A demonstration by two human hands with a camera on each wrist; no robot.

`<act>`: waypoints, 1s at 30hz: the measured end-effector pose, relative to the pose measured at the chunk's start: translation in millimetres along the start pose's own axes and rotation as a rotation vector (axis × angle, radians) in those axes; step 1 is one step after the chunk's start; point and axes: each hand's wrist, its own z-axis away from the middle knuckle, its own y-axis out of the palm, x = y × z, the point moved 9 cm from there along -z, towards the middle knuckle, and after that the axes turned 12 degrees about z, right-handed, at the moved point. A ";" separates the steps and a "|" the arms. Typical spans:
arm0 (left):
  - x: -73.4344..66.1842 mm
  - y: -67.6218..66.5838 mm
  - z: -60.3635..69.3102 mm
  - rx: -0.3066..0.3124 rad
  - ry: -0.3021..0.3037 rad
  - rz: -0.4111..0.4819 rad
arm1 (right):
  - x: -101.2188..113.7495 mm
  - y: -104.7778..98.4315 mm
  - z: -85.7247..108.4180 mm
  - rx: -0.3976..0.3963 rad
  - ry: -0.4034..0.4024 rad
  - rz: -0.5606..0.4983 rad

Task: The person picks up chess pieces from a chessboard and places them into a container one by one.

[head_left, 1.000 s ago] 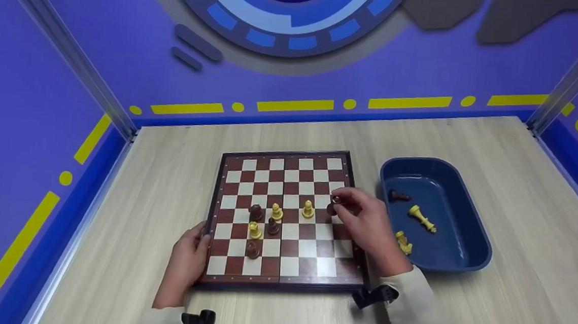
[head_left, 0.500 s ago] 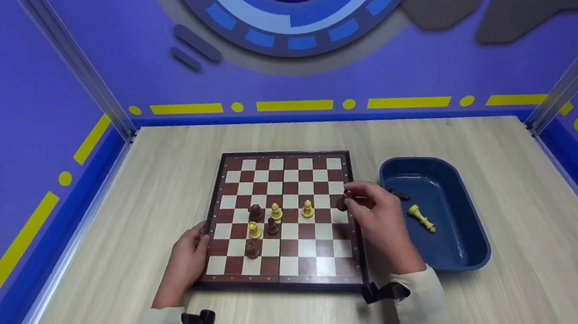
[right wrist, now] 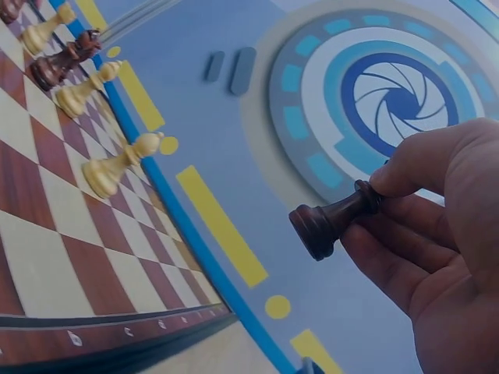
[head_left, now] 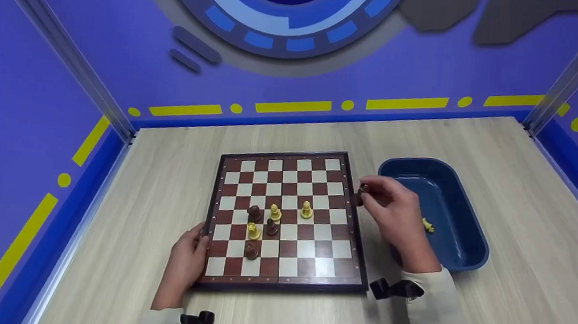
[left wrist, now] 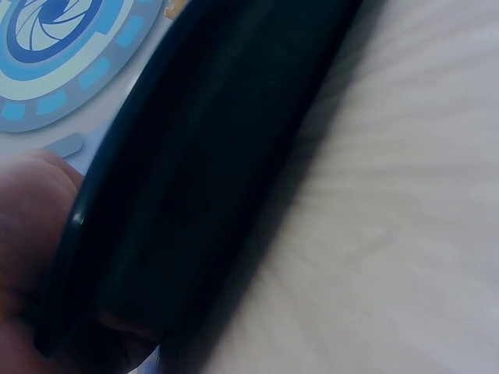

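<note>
My left hand (head_left: 187,256) grips the left edge of a brown-and-white chessboard (head_left: 307,267). In the left wrist view the board's dark side (left wrist: 195,156) hides most of that hand's fingers. Just off the board's right edge, my right hand (head_left: 396,215) pinches a dark brown chess piece (right wrist: 331,222) between thumb and fingers. Its top is covered by the fingertips and its base sticks out. Several chess pieces stand upright on the board, among them a lone cream pawn-like piece (head_left: 306,210), a cream rook (head_left: 253,230) and a dark piece (head_left: 252,250).
A blue tray (head_left: 481,246) stands right of the board, partly behind my right hand. Part of a cream chess piece (head_left: 427,225) shows inside it. Blue panels (head_left: 294,88) close off the table (head_left: 166,174) at the back and sides.
My right hand has moved right and slightly away, carrying the dark chess piece from over the board to beyond its right edge. It now covers more of the tray. The left hand stays put.
</note>
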 end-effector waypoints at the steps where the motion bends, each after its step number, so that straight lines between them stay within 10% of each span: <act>1: 0.3 -0.1 0.1 0.001 0.001 -0.002 | -0.2 -2.0 -0.3 -0.008 -0.001 0.009; 30: -3.5 -1.7 2.5 0.007 0.029 0.000 | -25.7 -42.4 -4.1 -0.088 0.048 0.042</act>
